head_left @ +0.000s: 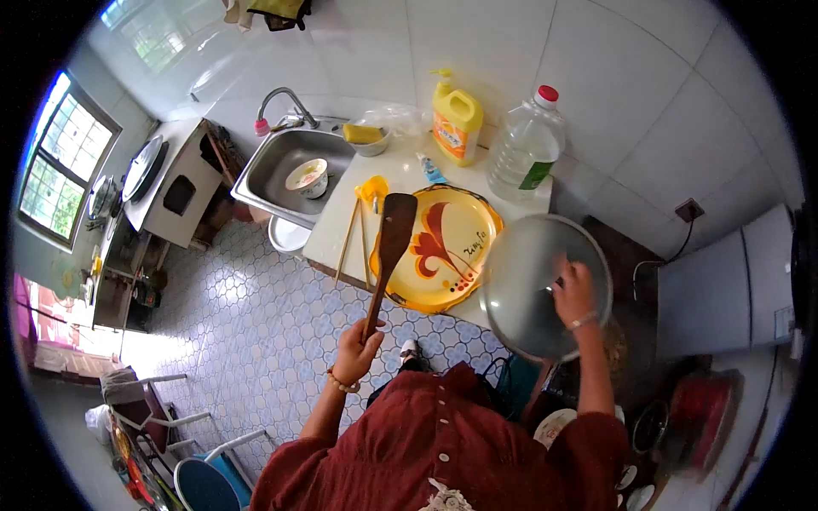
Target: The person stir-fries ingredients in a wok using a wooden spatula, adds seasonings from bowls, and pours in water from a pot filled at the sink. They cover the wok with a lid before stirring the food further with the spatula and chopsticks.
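Note:
My left hand point(355, 351) is wrapped round the handle of a dark wooden spatula point(397, 226), its flat blade pointing up and away from me. With my right hand point(575, 294) I grip the knob of a round glass pot lid point(533, 264), which is tilted toward me. The lid overlaps the right edge of the counter. Behind the spatula lies a large yellow tray point(439, 255) with a red flower pattern and a wavy rim. A pair of chopsticks point(348, 240) rests on the counter left of the tray.
A steel sink point(249, 180) holds a patterned bowl point(308, 177). Along the wall stand a yellow pump bottle point(457, 128) and a large clear jug point(526, 149) with a red cap. A yellow sponge point(364, 134) sits on a bowl. A white fridge point(724, 285) is at right.

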The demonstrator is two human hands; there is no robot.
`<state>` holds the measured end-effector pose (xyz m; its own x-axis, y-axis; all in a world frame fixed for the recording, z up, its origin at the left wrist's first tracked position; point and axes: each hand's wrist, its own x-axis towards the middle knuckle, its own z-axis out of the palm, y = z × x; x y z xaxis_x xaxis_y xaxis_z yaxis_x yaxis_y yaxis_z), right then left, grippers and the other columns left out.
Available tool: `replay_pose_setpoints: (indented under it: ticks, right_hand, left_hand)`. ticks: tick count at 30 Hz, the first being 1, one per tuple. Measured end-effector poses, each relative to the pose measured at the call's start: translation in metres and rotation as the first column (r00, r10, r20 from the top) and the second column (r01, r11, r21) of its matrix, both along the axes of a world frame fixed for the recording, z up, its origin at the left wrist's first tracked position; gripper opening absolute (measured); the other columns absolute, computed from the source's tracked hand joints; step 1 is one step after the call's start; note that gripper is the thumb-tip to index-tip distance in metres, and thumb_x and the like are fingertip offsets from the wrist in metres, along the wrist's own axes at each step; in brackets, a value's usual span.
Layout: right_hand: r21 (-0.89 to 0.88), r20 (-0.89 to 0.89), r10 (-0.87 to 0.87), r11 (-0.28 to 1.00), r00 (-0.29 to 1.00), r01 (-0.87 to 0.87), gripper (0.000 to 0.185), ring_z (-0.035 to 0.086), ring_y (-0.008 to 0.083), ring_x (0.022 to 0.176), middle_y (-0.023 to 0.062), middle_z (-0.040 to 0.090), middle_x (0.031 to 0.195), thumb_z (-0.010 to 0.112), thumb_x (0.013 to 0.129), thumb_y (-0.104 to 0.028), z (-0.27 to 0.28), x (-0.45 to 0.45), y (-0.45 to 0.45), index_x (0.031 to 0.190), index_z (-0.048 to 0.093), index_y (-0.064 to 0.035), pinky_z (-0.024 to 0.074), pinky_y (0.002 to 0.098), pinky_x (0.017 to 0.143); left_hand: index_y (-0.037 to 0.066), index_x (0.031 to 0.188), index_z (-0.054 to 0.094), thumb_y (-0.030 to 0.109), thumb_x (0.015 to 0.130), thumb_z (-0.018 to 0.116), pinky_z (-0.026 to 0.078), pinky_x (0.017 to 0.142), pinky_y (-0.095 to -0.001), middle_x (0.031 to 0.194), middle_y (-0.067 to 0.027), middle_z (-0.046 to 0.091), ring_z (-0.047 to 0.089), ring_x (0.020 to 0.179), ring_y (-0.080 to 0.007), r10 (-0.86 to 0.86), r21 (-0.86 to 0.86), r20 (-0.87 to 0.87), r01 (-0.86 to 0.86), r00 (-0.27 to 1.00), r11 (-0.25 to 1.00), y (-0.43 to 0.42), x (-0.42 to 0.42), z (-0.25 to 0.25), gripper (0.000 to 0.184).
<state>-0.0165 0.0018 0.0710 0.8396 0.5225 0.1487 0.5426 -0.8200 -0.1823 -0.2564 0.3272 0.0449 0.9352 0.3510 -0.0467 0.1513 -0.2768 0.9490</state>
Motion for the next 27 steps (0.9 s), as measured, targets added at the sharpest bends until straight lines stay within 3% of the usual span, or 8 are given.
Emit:
replay_pose_setpoints:
  ticks: [6,8,12,14,15,18,25,27]
  right_hand:
    - [0.1,0.285,0.267,0.947,0.921,-0.305,0.034,0.052,0.0294,0.083,0.0162,0.054,0.09,0.049,0.078,-0.012,-0.087,0.041,0.118,0.111,0.048,-0.002,0.0414,0.0429,0.07]
    - [-0.062,-0.246,0.127,0.987,0.961,-0.146,0.039,0.052,0.0288,0.084,0.0155,0.053,0.093,0.052,0.079,-0.016,-0.062,0.035,0.161,0.116,0.046,-0.0063,0.0408,0.0423,0.071]
    - [-0.107,-0.09,0.092,0.989,0.992,-0.101,0.05,0.052,0.0291,0.085,0.0156,0.054,0.09,0.057,0.079,-0.02,-0.066,0.031,0.21,0.124,0.04,-0.0075,0.0413,0.0411,0.075]
    - [-0.128,-0.007,0.121,0.984,0.993,-0.12,0.051,0.051,0.0299,0.084,0.015,0.05,0.093,0.057,0.077,-0.019,-0.067,0.029,0.222,0.124,0.039,-0.016,0.0401,0.0414,0.075]
    - [-0.13,-0.006,0.114,0.985,0.993,-0.114,0.051,0.051,0.0299,0.084,0.015,0.05,0.093,0.057,0.077,-0.019,-0.063,0.026,0.225,0.124,0.039,-0.016,0.0401,0.0414,0.075]
    - [0.237,-0.163,0.118,0.968,0.98,-0.077,0.051,0.05,0.03,0.085,0.0144,0.05,0.093,0.057,0.076,-0.019,-0.064,0.02,0.232,0.124,0.039,-0.0174,0.0399,0.0419,0.077]
    - [0.169,-0.111,0.055,0.985,0.992,-0.035,0.045,0.048,0.0318,0.086,0.0163,0.048,0.094,0.057,0.075,-0.017,-0.073,0.021,0.254,0.118,0.044,-0.0189,0.0405,0.0429,0.077]
    - [0.262,-0.136,0.089,0.964,0.987,-0.051,0.044,0.051,0.0327,0.085,0.0158,0.049,0.091,0.059,0.073,-0.018,-0.075,0.021,0.25,0.115,0.045,-0.0186,0.0425,0.0443,0.073]
  left_hand:
    - [0.002,0.092,0.058,0.011,0.078,0.056,0.036,0.047,-0.0251,0.054,-0.0025,0.045,0.043,0.049,-0.0098,0.103,0.034,0.001,-0.103,0.995,0.994,0.036,-0.024,-0.011,0.017]
    - [0.002,0.091,0.058,0.012,0.077,0.057,0.035,0.047,-0.0259,0.054,-0.0031,0.045,0.043,0.049,-0.0105,0.12,0.049,-0.016,-0.119,0.993,0.992,0.047,-0.034,-0.011,0.017]
    - [0.002,0.092,0.058,0.012,0.076,0.057,0.034,0.046,-0.0262,0.053,-0.003,0.044,0.041,0.048,-0.0117,0.159,0.058,-0.025,-0.158,0.987,0.986,0.069,-0.044,-0.009,0.019]
    - [0.002,0.093,0.058,0.012,0.076,0.057,0.034,0.046,-0.026,0.053,-0.0028,0.043,0.041,0.047,-0.0112,0.163,0.05,-0.072,-0.159,0.984,0.986,0.081,-0.048,-0.009,0.019]
    - [0.002,0.093,0.058,0.011,0.076,0.057,0.035,0.046,-0.0262,0.054,-0.0029,0.044,0.041,0.047,-0.0112,0.162,0.048,-0.076,-0.159,0.984,0.986,0.087,-0.049,-0.012,0.019]
    - [0.002,0.093,0.058,0.009,0.076,0.056,0.035,0.046,-0.0262,0.054,-0.0033,0.045,0.041,0.048,-0.0113,0.163,0.026,-0.048,-0.162,0.985,0.986,0.101,-0.048,-0.018,0.018]
    - [0.001,0.095,0.055,0.009,0.082,0.051,0.033,0.043,-0.0204,0.056,0.0037,0.044,0.039,0.047,-0.0045,0.017,0.128,-0.028,-0.013,0.999,0.992,0.127,-0.038,-0.018,0.016]
    - [0.002,0.093,0.057,0.007,0.077,0.055,0.034,0.048,-0.024,0.06,-0.0013,0.047,0.041,0.052,-0.0086,0.055,0.007,-0.088,-0.054,0.995,0.999,0.129,-0.035,-0.021,0.017]
